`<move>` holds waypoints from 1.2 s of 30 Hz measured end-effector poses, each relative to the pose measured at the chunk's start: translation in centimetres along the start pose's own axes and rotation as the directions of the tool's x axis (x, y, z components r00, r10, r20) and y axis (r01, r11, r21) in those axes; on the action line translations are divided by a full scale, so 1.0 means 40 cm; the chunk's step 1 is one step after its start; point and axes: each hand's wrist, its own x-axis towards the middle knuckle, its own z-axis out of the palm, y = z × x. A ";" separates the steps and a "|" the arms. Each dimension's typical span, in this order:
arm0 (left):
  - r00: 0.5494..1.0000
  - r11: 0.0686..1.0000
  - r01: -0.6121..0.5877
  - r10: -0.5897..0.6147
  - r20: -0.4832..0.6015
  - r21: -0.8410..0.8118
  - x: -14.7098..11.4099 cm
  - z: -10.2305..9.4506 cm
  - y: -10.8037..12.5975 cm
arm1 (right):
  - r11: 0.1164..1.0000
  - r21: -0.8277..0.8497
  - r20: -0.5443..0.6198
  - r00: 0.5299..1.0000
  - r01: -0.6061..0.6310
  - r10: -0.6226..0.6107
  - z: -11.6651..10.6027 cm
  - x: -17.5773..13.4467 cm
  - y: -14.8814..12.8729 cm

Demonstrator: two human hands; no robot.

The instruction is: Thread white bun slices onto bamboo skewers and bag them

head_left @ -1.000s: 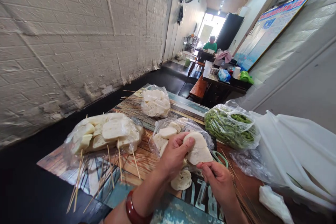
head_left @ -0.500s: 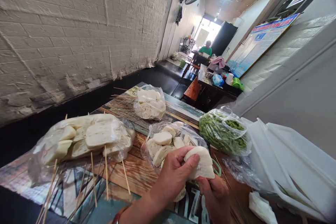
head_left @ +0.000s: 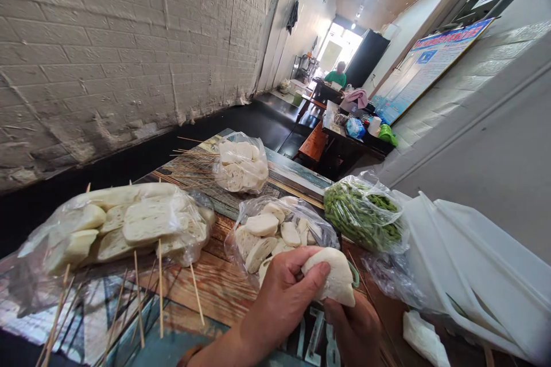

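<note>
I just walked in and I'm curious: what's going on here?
A person's left hand grips a pale slice, thumb on top, while the right hand is at its lower edge; what those fingers hold is hidden. Just beyond is an open bag of similar pieces. A fuller bag on the left has thin sticks poking out.

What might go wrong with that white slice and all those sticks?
The white slice might tear or slip: the left hand pinches it by one side, with the right hand at its lower edge.

The wooden sticks jut from the bag on the left toward the person's side, so a sleeve or arm could perhaps catch on them.
</note>
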 end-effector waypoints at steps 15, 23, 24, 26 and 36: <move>0.987 0.995 0.057 -0.068 -0.148 -0.077 -0.007 -0.002 0.004 | 0.981 0.000 0.201 0.961 0.192 -0.188 -0.031 0.038 0.035; 0.983 0.992 0.037 -0.057 -0.177 -0.117 -0.002 -0.007 -0.007 | 0.999 0.052 0.074 0.997 0.005 -0.009 0.004 0.015 0.019; 0.983 0.993 0.036 -0.056 -0.174 -0.116 -0.003 -0.007 -0.008 | 0.998 0.057 0.072 0.997 -0.001 -0.003 0.006 0.013 0.018; 0.984 0.994 0.032 -0.050 -0.170 -0.107 -0.004 -0.007 -0.009 | 0.998 0.062 0.077 0.997 -0.009 0.004 0.008 0.009 0.021; 0.979 0.999 0.008 -0.017 -0.201 -0.049 -0.004 -0.002 -0.011 | 0.996 0.083 0.035 0.999 -0.045 0.042 0.012 -0.003 0.025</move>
